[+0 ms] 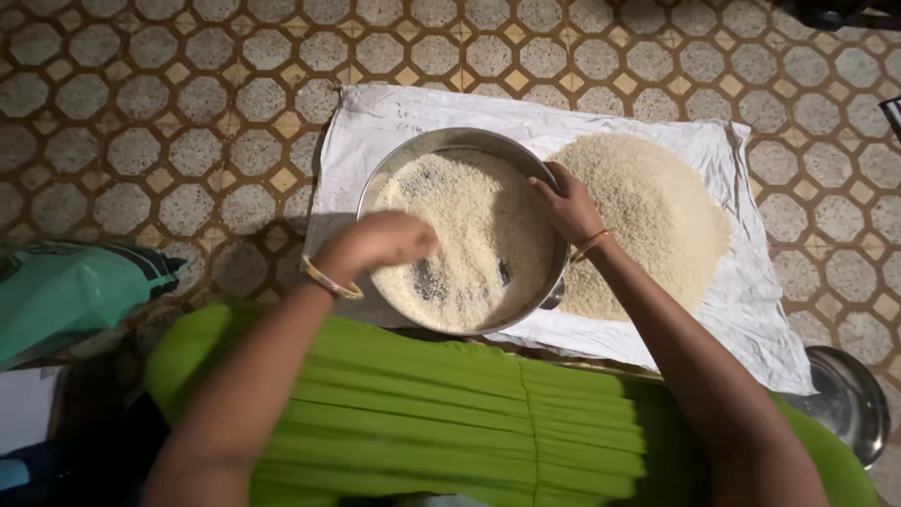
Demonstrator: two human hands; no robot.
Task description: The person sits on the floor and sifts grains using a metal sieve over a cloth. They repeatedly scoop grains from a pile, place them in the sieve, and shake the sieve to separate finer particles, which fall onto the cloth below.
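A big round shiny metal pan [405,161], nearly full of small white rice grains [479,235], sits flat on a white cloth sack [375,117] spread on the floor.

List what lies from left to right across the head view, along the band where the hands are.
Green bag → left hand over the rice → steel sieve holding rice → right hand on the sieve's rim → rice heap on the white sack → steel bowl at the far right.
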